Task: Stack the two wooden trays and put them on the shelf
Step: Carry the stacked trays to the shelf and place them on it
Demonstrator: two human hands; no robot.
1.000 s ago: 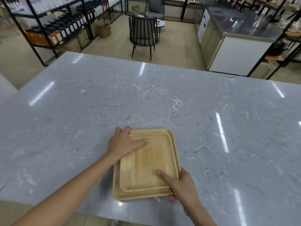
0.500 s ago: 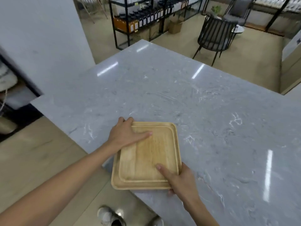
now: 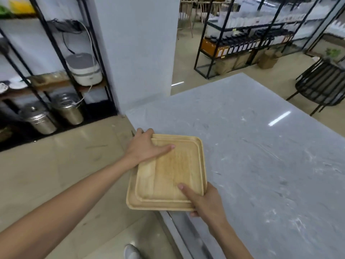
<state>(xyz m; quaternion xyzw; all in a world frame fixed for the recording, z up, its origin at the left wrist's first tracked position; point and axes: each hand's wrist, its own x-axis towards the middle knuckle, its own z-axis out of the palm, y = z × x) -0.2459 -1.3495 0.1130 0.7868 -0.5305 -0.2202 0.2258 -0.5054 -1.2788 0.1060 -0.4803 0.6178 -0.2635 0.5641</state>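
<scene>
Two square wooden trays are stacked, the smaller tray [image 3: 173,169] nested in the larger tray [image 3: 133,200]. The stack is held in the air over the left corner of the grey marble counter [image 3: 261,156], partly past its edge. My left hand [image 3: 145,146] grips the stack's far left corner, thumb on top. My right hand [image 3: 203,200] grips the near right corner, thumb on the upper tray. A black metal shelf [image 3: 61,58] with wooden boards stands at the left, beyond a strip of floor.
On the shelf sit a white rice cooker [image 3: 84,69], plates [image 3: 11,86] and two steel canisters [image 3: 54,113]. A white pillar [image 3: 138,49] rises behind the counter corner. Another black rack [image 3: 242,43] of bottles and a black wire chair [image 3: 321,85] stand farther right.
The view has swung left from the counter toward the shelf. Both hands have carried the stacked trays off the counter top to its left corner, keeping the same grip.
</scene>
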